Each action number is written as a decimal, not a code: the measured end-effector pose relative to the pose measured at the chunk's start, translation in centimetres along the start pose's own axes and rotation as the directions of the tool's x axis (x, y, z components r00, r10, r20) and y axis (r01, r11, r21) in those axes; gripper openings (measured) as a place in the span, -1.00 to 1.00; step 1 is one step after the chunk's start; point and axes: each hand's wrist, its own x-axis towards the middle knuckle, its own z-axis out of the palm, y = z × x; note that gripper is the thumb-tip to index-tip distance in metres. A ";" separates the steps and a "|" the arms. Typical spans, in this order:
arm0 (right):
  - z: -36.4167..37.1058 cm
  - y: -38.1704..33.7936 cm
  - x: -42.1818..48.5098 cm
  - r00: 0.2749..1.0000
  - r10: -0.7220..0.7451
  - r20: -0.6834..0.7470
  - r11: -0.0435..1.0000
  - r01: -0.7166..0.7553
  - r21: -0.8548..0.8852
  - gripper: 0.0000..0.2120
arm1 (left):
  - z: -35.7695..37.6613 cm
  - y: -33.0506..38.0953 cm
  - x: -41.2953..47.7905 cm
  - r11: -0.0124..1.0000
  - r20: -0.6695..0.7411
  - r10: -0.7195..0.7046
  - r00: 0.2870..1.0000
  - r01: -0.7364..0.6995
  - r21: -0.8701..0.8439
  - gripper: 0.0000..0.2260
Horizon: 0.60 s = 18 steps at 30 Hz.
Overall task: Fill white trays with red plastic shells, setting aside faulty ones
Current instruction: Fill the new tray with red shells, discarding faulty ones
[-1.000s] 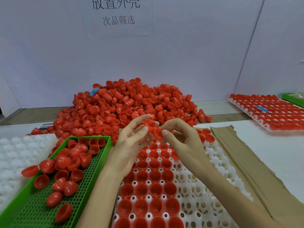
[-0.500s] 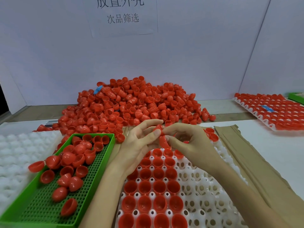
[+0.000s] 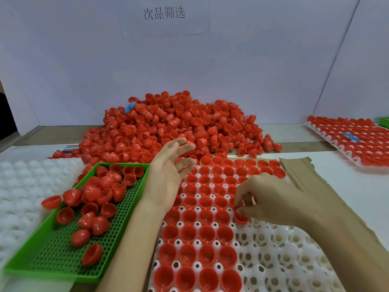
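Both hands, which were together above the far end of the tray half a second ago, are now apart. The right hand [image 3: 282, 199] has gone down toward the near side and pinches one shell [image 3: 241, 219] between thumb and fingertips, with the other fingers curled. This shell is at a cell of the tray [image 3: 280, 260] in the fifth column from the left, just beside the filled cells; I cannot tell whether it is fully seated. The left hand [image 3: 166, 180] has opened and moved toward the pile [image 3: 179, 127]. Its fingers are spread and nearly straight, they hold nothing, and the fingertips are at the near edge of the pile.

The tray lies on the cardboard [image 3: 299, 171] on the desk [image 3: 347, 197]. Its four left columns and its far rows are filled with shells, open side up; the near right part shows bare cells. Left of the tray stands the green tray [image 3: 56, 256], with loose shells lying in it in many directions, and one lies across its left rim. Further left is a spare tray [image 3: 19, 186], white. The pile is against the wall [image 3: 84, 60], with a small blue piece [image 3: 128, 107] near its top left. At the far right lies a far tray [image 3: 328, 142], full of shells. A sign [image 3: 164, 13] with printed characters is on the wall above the pile.
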 end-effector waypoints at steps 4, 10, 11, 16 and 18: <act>0.8 -0.2 0.3 1.000 0.011 0.010 1.000 -0.011 -0.022 -0.96 | 0.0 -0.1 0.0 1.000 -0.014 0.003 1.000 -0.003 -0.008 -0.77; 1.2 -0.1 0.5 1.000 0.007 0.018 0.998 -0.006 -0.065 -0.90 | 0.1 0.0 -0.2 1.000 -0.024 0.012 1.000 -0.012 0.011 -0.77; 1.1 0.0 0.4 1.000 0.010 0.027 0.999 -0.009 -0.050 -0.88 | 0.1 0.0 -0.2 1.000 -0.027 0.014 1.000 -0.014 0.018 -0.78; 0.3 0.3 0.2 1.000 -0.010 0.011 0.998 0.009 0.060 -0.89 | 0.1 0.0 -0.1 1.000 -0.032 0.013 0.999 -0.013 0.014 -0.80; -0.2 0.3 0.5 0.999 -0.035 -0.017 0.994 0.037 0.105 -0.89 | 0.1 -0.1 -0.1 0.999 -0.033 0.017 0.999 -0.016 0.028 -0.80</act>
